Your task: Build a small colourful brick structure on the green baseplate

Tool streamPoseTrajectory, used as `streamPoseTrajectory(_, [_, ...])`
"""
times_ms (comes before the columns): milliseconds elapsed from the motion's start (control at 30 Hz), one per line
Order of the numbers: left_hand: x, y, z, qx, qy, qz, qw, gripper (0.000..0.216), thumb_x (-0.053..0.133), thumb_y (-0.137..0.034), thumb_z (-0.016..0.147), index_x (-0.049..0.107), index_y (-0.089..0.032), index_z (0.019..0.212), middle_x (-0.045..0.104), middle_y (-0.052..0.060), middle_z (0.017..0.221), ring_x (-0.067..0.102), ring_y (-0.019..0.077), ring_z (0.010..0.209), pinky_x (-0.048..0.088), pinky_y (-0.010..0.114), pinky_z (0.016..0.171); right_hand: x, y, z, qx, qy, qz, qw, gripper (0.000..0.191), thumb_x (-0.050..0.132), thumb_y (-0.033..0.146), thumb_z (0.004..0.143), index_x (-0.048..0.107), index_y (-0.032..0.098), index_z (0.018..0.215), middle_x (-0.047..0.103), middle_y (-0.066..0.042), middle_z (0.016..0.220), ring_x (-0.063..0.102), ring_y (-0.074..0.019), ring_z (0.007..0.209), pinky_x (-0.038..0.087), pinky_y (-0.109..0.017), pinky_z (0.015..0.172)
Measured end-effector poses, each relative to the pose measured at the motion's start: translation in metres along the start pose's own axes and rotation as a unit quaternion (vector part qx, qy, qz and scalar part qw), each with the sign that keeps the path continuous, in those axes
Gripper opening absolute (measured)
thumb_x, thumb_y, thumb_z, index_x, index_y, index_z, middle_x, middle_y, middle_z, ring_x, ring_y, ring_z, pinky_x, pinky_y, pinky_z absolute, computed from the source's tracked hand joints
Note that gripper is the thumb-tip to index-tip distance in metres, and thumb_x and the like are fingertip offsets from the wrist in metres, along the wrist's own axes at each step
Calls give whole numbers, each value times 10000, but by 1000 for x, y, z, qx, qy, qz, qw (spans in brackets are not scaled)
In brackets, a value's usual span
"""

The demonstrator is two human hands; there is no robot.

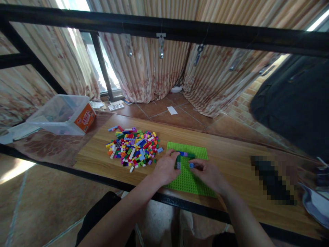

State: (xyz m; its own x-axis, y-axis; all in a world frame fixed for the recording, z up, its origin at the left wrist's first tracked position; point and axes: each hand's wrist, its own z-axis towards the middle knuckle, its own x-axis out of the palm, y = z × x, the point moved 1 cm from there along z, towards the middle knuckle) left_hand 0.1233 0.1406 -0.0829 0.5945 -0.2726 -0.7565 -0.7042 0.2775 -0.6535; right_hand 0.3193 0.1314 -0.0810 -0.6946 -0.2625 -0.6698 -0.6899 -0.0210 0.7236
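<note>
A bright green baseplate (196, 183) lies on the wooden table in front of me. An L-shaped line of toy building bricks stands on it, with a row of blue, purple and green bricks (185, 154) along the far part. My left hand (166, 168) curls its thumb and fingers about the left row of bricks (178, 162), partly covering it. Between thumb and fingers of my right hand (209, 173) is a small blue brick (191, 165), held over the plate inside the corner of the L. Whether it touches the plate I cannot tell.
A heap of mixed coloured bricks (136, 145) spreads over the table left of the plate. Beyond it stands a clear plastic box (59, 115) with an orange label. A blurred dark object (273, 181) lies at the right. A black metal bar (164, 24) crosses above the table.
</note>
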Motion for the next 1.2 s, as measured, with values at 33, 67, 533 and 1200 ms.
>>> streamPoseTrajectory(33, [-1, 2, 0, 4, 3, -9, 1000, 628, 682, -186, 723, 470, -161, 1314, 432, 139, 1397, 562, 286, 1175, 472, 422, 1016, 3, 3, 0, -13, 0, -41, 999, 255, 551, 252, 799, 715, 194, 985, 699, -29, 794, 621, -171, 701, 456, -292, 662])
streamPoseTrajectory(67, [-1, 3, 0, 8, 5, -17, 1000, 625, 672, -163, 719, 472, -164, 1311, 436, 136, 1392, 567, 279, 1161, 479, 418, 1003, 6, 7, 1, -24, 0, -79, 997, 251, 542, 208, 791, 719, 195, 969, 700, -35, 808, 621, -173, 721, 452, -291, 683])
streamPoseTrajectory(533, [-2, 10, 1, 12, 4, -72, 997, 626, 610, -53, 669, 493, -146, 1278, 496, 129, 1309, 612, 159, 804, 529, 363, 872, 24, 24, 6, -33, 17, -119, 992, 252, 529, 102, 720, 665, 207, 904, 666, -18, 769, 601, -161, 698, 411, -261, 645])
streamPoseTrajectory(1200, [-1, 18, 5, 24, 1, -114, 993, 571, 542, -30, 676, 531, -125, 1239, 502, 132, 1310, 626, 118, 744, 554, 311, 823, -6, 9, -6, 34, -71, -150, 986, 111, 579, 261, 732, 663, 205, 780, 693, -26, 691, 603, -167, 594, 398, -286, 579])
